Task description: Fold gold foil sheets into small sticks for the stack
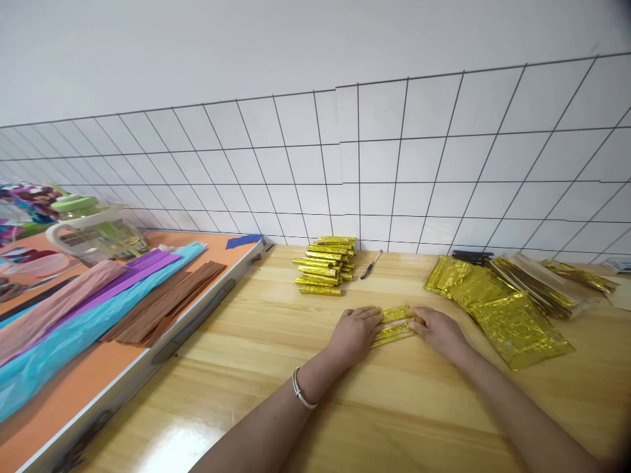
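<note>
A partly folded sheet of gold foil paper (396, 315) lies on the wooden table between my two hands, a paler strip showing across its middle. My left hand (355, 334), with a bangle at the wrist, has its fingers closed together over the sheet's left end. At the right end, my right hand (438, 332) pinches the paper's edge with thumb and fingers. Just beyond, a stack of narrow gold foil rolls (325, 266) sits near the wall. Flat gold foil sheets (517, 328) lie in a loose pile to the right of my right hand.
A pen (371, 265) lies beside the rolls. On the left, a raised orange board (106, 374) bears brown crepe paper (162, 309), blue and purple strips, and a clear jug (106, 233) with a green lid. A gridded white wall (379, 157) closes off the back.
</note>
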Available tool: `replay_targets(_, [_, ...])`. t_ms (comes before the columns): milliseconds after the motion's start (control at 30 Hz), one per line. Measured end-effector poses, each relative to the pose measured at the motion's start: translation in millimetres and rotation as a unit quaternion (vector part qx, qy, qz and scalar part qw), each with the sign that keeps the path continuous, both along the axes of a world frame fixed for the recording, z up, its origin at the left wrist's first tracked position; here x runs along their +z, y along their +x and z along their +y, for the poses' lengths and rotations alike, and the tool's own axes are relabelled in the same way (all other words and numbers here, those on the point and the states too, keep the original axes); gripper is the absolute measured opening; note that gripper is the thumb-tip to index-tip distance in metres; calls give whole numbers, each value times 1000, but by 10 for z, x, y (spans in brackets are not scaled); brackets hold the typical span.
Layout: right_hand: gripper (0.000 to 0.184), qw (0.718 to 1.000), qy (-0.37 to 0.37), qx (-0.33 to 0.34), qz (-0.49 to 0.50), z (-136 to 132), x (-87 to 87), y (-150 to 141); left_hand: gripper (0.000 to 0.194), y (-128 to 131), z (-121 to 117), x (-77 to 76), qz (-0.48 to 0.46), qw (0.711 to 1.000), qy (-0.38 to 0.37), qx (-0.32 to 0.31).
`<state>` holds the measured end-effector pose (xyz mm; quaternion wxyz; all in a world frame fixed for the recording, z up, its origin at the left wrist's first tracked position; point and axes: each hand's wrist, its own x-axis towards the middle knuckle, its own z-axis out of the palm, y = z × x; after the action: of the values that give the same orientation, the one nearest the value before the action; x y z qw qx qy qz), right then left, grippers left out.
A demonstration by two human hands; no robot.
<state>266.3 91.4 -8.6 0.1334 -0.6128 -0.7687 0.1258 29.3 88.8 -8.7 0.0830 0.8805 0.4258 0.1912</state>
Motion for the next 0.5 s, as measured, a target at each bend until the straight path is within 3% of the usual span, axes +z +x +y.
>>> replay_targets(500, [43, 994, 5, 13, -111, -51, 5, -76, 45, -5, -78, 26, 73, 995, 50, 47])
